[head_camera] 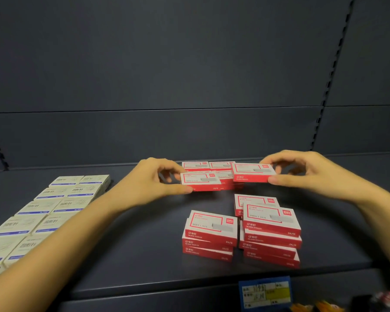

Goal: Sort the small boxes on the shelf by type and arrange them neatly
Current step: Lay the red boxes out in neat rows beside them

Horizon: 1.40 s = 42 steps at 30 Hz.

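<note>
Left hand and right hand each pinch a red box; risk: leaning front stacks toppling if brushed.

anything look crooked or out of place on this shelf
Yes. The front right red stack is fanned, its boxes twisted and overhanging; the front left red stack is staggered too. The white boxes lie in even rows.

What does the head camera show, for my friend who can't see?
The left hand holds a red box and the right hand a second red box above a dark shelf. Two red stacks stand nearer; cream boxes lie in rows at left.
</note>
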### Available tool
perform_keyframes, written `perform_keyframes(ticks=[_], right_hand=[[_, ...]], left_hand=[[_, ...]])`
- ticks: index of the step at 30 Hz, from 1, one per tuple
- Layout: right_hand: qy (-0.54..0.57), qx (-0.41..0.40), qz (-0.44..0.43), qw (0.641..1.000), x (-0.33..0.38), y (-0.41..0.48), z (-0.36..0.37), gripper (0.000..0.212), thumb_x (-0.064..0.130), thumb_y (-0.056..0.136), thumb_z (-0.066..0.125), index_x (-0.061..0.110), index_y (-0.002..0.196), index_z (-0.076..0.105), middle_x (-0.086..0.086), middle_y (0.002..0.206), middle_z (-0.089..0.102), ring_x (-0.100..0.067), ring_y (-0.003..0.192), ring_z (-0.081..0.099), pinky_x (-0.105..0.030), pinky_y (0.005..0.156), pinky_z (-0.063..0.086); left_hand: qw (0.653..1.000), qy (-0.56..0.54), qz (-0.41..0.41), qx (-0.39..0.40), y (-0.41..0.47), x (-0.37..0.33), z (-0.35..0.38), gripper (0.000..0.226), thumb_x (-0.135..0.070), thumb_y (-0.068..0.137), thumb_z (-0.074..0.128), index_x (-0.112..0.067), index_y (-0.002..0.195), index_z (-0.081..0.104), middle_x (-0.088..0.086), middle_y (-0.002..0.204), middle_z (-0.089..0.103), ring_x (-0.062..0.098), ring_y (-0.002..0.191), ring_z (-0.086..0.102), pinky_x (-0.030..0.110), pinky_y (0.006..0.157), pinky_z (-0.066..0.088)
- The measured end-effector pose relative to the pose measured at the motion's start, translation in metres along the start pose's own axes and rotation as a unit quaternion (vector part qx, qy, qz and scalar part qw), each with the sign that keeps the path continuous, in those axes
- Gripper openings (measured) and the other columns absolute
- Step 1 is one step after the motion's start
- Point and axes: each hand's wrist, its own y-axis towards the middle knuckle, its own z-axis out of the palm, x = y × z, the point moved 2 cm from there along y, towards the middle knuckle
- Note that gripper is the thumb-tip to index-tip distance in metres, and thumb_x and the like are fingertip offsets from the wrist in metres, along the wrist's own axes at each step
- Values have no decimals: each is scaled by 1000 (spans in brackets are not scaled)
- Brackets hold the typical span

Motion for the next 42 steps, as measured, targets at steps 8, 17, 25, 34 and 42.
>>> perform_keyframes(ticks=[8, 17, 25, 34, 42], right_hand=[[-5, 44, 17, 999, -13, 30, 19, 47, 54, 63, 64, 34, 106, 64, 11, 97, 69, -2, 91, 63, -17, 77, 50], [-5, 72, 45, 996, -39, 32, 33, 32, 30, 75, 72, 34, 105, 63, 16, 84, 69, 2, 75, 65, -8, 59, 47], [-50, 38, 33, 997, -42, 34, 41, 27, 23, 71, 77, 38, 91, 65, 20, 85, 64, 6, 72, 59, -5, 60, 44], [50, -24, -17, 998, -8, 3, 12, 22, 51, 71, 61, 39, 86, 71, 16, 99, 67, -3, 92, 62, -12, 80, 48], [-96, 70, -32, 992, 9, -49, 5, 58, 77, 57, 64, 46, 107, 60, 16, 106, 62, -12, 93, 58, -24, 73, 49]], left_hand=[[998, 4, -65, 20, 3, 32, 30, 23, -34, 65, 80, -33, 85, 67, -15, 82, 68, 1, 71, 55, 9, 64, 43], [994, 17, -96, -40, 3, 43, 30, 32, -40, 57, 83, -27, 84, 70, -16, 79, 70, 3, 75, 60, 16, 68, 47], [994, 38, -92, -33, 5, 43, 35, 33, -40, 61, 80, -30, 90, 68, -14, 87, 68, 1, 72, 53, 4, 59, 39], [993, -104, 13, 58, -22, -6, 7, 36, -48, 66, 76, -28, 96, 70, -3, 95, 69, 13, 90, 62, 22, 84, 48], [991, -41, 76, 102, -46, -21, 18, 39, -42, 61, 78, -30, 97, 69, -11, 99, 64, 12, 97, 58, 19, 84, 46]])
